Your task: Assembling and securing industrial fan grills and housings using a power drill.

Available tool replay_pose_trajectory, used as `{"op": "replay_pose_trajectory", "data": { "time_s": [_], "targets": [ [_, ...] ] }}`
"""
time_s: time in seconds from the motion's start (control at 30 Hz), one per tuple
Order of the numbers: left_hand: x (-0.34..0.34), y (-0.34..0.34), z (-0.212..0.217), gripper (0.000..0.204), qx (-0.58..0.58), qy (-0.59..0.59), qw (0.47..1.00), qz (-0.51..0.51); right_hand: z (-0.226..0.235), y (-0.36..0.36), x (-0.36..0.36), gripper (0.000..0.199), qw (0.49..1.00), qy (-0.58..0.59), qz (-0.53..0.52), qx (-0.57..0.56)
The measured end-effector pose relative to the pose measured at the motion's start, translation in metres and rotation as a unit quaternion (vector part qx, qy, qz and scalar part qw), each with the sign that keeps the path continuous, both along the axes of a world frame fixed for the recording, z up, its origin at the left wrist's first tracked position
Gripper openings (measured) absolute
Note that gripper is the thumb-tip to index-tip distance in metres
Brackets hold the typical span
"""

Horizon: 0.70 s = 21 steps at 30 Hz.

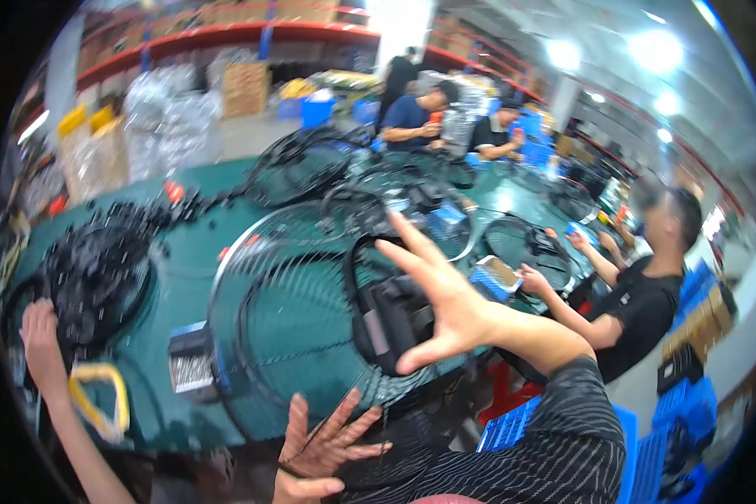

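My right hand (455, 309), reaching in from a dark striped sleeve, has its fingers spread over a black plastic housing (380, 323). Its thumb lies at the housing's lower edge; whether it touches cannot be made out. Under the housing lies a large round wire fan guard (256, 323) on the green table (164, 290). Near the table's front edge, my left hand (332, 445) is open, fingers spread and slightly blurred, with nothing in it. To the left of the guard stands a small blue-and-white box (193, 361) with a dark side.
At far left another person's hand (42, 332) touches a pile of black parts (97, 273) beside a yellow ring (113, 399). More fan guards (302, 168) lie farther back. A co-worker in black (643, 298) sits at right, near an open blue box (496, 277). Blue crates (512, 424) stand below.
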<state>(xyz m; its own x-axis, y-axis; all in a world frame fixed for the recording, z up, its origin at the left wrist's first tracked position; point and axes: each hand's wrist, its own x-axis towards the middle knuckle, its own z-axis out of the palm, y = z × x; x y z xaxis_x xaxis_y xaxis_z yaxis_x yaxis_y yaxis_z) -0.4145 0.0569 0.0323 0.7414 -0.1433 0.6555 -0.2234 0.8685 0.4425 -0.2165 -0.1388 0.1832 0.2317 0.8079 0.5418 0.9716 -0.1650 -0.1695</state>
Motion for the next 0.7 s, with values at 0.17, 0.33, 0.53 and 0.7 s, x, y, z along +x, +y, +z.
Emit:
{"op": "replay_pose_trajectory", "data": {
  "time_s": [0.17, 0.33, 0.53, 0.7],
  "targets": [
    [0.016, 0.006, -0.024, 0.113, -0.057, -0.030, 0.997, -0.047, -0.024, 0.009, 0.001, 0.122, 0.993, 0.034, -0.003, -0.115],
    [0.050, 0.004, -0.050, 0.119, -0.096, 0.000, 0.994, -0.051, -0.054, 0.041, 0.055, 0.114, 0.994, 0.050, 0.026, -0.089],
    [0.046, 0.033, -0.072, 0.108, -0.001, 0.189, 0.971, 0.146, -0.089, 0.069, 0.101, 0.104, 0.988, 0.104, 0.027, -0.113],
    [0.020, 0.085, -0.102, 0.059, 0.405, 0.239, 0.570, 0.674, -0.131, 0.101, 0.124, 0.098, 0.980, 0.103, 0.034, -0.168]
  ]
}}
